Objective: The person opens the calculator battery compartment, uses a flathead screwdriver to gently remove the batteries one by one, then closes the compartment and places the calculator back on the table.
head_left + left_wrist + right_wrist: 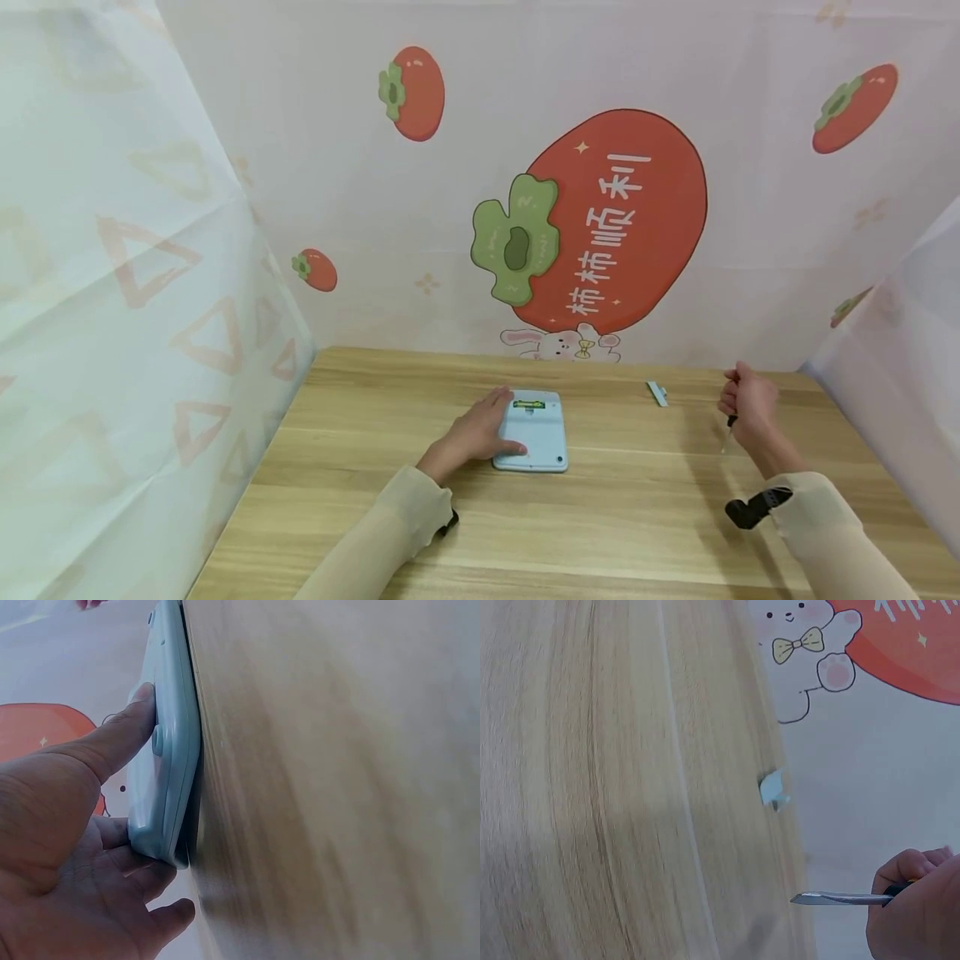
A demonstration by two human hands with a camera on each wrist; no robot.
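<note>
A light blue flat device [534,437] lies on the table with its battery slot uncovered, and a green battery [529,405] shows inside. My left hand [483,429] grips its left side. In the left wrist view the thumb [124,735] lies over the upper face of the device [166,765], and the fingers curl at its end edge. Off to the right, my right hand [750,404] holds a screwdriver [840,898] by its black handle, mostly hidden in the fist. The metal shaft sticks out above the table, away from the device.
A small light blue battery cover [657,393] lies on the wooden table [600,517] between the device and my right hand. White printed sheets [360,208] enclose the table at the back and both sides. A black strap [757,507] sits on the right wrist.
</note>
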